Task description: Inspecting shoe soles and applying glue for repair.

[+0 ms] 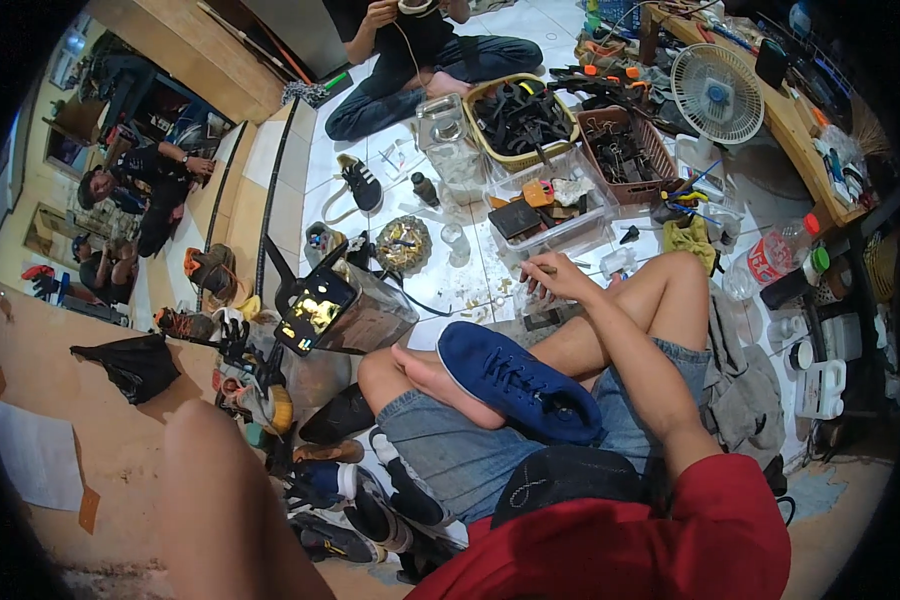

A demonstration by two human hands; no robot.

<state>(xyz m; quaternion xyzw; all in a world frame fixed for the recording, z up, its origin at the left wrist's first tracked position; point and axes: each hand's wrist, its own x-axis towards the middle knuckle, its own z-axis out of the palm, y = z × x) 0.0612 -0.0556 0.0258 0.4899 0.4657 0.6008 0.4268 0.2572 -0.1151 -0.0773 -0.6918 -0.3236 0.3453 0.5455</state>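
A navy blue lace-up shoe [515,385] lies across my crossed legs, its opening toward the right, with neither hand on it. My right hand [545,277] is over the floor beyond my right shin, fingers curled around a small, thin thing that I cannot make out. Just past it stands a clear plastic box [550,235] with a dark block, an orange piece and other bits. A round dish full of butts [403,244] and a small glass jar [455,244] are to its left. My bent left arm [220,500] fills the lower left; its hand is out of view.
A phone [317,308] leans on a clear container [370,315]. Several shoes [385,500] crowd my left side. A fan [717,93], baskets [630,150] and a bottle [770,260] line the right. One person [425,75] sits opposite; others [155,190] are at left.
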